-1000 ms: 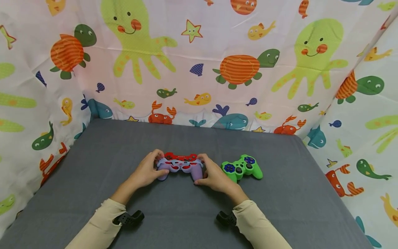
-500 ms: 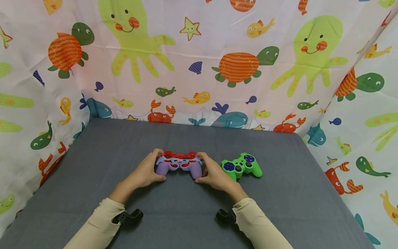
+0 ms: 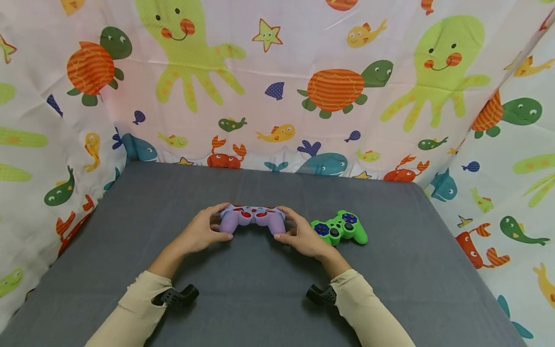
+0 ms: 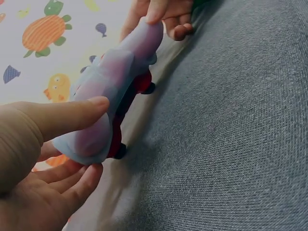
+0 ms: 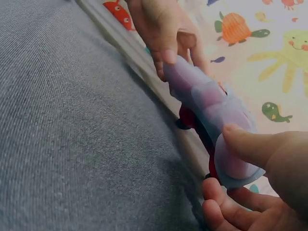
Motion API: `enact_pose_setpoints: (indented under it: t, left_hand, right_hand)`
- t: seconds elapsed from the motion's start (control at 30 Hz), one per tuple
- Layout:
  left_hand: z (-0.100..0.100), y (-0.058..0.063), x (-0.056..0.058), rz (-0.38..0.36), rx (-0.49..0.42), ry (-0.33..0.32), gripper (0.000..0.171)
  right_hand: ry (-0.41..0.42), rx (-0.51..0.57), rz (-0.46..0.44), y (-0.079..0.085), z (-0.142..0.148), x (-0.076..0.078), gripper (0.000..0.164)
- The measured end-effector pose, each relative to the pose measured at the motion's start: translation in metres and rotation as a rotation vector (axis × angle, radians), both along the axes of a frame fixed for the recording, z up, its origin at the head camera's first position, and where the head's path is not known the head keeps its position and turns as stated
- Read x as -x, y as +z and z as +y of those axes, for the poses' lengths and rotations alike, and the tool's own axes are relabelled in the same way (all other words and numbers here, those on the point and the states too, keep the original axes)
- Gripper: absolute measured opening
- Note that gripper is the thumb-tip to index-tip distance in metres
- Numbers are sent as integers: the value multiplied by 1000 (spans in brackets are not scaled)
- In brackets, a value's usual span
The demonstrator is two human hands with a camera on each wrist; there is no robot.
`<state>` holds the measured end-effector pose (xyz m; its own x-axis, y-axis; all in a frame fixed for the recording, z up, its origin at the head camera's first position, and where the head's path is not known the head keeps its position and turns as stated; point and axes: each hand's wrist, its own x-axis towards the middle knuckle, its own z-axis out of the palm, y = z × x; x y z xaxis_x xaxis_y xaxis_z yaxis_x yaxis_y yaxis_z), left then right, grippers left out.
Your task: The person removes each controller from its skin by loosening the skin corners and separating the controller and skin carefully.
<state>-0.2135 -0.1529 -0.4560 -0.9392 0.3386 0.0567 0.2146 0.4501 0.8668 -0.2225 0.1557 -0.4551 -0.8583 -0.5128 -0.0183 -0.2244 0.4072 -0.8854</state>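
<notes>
In the middle of the head view a red game controller wears a lilac silicone cover (image 3: 253, 217), with red showing through the cover's openings. My left hand (image 3: 203, 230) grips its left end and my right hand (image 3: 307, 237) its right end. The left wrist view shows my left thumb pressed on the lilac handle and fingers curled beneath. Red controller body (image 4: 115, 139) and black knobs stick out on the side facing the cloth. From the right wrist, my right thumb lies over the cover (image 5: 236, 149), fingers folded under it.
A green game controller (image 3: 340, 227) with dark blue button areas lies just right of my right hand. Grey cloth (image 3: 251, 299) covers the table. A curtain (image 3: 286, 106) printed with sea animals hangs behind and at both sides.
Both hands have lifted and tipped the covered controller, so the red strip along its far edge has nearly vanished from sight. My left thumb has slid to the handle's end. The green controller stays put.
</notes>
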Motion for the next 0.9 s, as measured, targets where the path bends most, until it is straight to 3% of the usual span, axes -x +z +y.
enact_pose_setpoints:
  t: [0.1, 0.37, 0.57, 0.7, 0.9]
  left_hand:
    - [-2, -1, 1, -6, -21, 13, 81]
    - [-5, -3, -3, -2, -48, 131, 71]
    - [-5, -3, -1, -5, -46, 111, 64]
    - [-5, -3, 0, -15, -52, 99, 60]
    - [-4, -1, 1, -27, -39, 104, 58]
  right_hand:
    - [-10, 15, -11, -1, 0, 0, 71]
    - [-12, 78, -39, -7, -4, -2, 73]
    - [-73, 144, -105, -6, -6, -2, 79]
    - [-117, 192, -149, -2, -6, -1, 73]
    - [-139, 184, -153, 0, -5, -1, 66]
